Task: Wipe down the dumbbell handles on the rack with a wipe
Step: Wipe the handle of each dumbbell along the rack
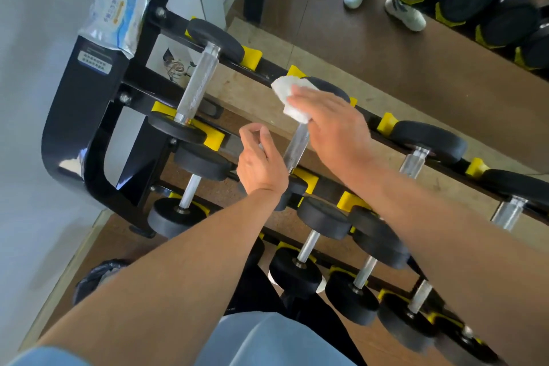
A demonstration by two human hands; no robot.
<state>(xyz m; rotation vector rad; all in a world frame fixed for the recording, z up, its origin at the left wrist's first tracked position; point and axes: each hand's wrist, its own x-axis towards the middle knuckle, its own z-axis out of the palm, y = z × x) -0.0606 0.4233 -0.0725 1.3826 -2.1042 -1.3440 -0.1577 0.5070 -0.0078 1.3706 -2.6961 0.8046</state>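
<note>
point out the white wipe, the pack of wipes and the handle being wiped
white wipe [289,95], head view, on the crumpled cloth above the fingers
pack of wipes [118,9], head view, middle of the printed front
handle being wiped [297,147], head view, on the bare metal shaft below the wipe

- Lighting: bright, even and diffuse; shadows are soft.
- Glare: highlights on the glossy black rack frame [74,140] and chrome handles.
- Distortion: wide-angle bending toward the edges.
- Blur: the mirror [416,24] reflections and lower right corner are smeared.
</note>
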